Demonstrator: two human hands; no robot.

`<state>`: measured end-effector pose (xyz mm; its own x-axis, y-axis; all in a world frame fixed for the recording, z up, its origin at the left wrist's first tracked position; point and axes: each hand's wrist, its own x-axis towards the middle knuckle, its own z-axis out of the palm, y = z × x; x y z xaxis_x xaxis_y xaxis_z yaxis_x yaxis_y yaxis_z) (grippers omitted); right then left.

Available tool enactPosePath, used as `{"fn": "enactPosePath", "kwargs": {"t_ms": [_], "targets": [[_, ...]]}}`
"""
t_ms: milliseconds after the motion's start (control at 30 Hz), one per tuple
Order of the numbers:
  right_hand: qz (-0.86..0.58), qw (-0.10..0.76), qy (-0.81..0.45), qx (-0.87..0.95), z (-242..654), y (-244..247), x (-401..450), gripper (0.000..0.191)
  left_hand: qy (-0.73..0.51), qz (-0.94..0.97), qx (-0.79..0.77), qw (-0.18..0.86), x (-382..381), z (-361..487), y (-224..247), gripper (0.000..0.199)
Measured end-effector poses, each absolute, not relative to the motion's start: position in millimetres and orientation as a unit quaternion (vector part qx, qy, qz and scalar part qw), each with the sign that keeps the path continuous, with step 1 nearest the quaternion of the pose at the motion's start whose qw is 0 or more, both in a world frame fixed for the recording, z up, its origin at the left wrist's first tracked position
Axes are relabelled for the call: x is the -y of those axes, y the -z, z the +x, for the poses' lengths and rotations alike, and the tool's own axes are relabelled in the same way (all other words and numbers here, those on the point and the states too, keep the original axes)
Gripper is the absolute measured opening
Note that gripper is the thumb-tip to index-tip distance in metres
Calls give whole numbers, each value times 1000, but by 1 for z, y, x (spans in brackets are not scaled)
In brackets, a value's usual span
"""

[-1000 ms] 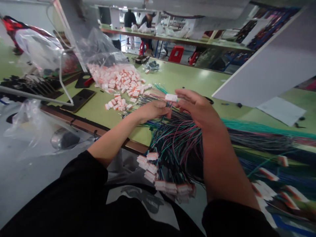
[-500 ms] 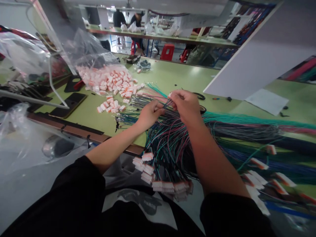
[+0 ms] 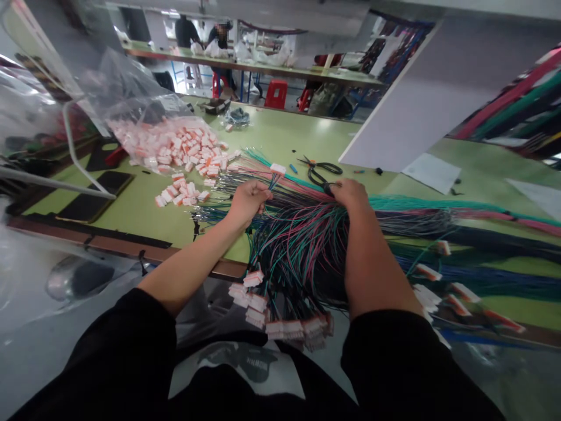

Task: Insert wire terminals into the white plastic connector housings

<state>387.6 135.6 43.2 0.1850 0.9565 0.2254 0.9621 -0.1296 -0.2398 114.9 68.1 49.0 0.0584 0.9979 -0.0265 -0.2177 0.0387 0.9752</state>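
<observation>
My left hand pinches a few thin wires just below a white connector, which stands at their upper end. To its right, my right hand has its fingers closed over a dark part beside the black-handled scissors; what exactly it grips is too small to tell. Beneath both hands spreads a large bundle of green, pink and dark wires. White and orange connectors on wire ends hang over the table's front edge.
Loose connectors spill from a clear bag at the left. A black phone-like slab lies near the front edge. A white panel rises at the back right. People are at a far table.
My right hand has moved right, away from the connector and my left hand, to the scissors. The connector now shows fully above my left fingers. The whole view has shifted.
</observation>
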Motion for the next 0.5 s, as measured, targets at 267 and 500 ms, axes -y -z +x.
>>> {"fn": "enactPosePath", "kwargs": {"t_ms": [267, 500], "targets": [[-684, 258, -91, 676, 325, -82, -105, 32, -551, 392, -422, 604, -72, 113, -48, 20], [-510, 206, -157, 820, 263, -99, -65, 22, -579, 399, -425, 570, -79, 115, -41, 24]]}}
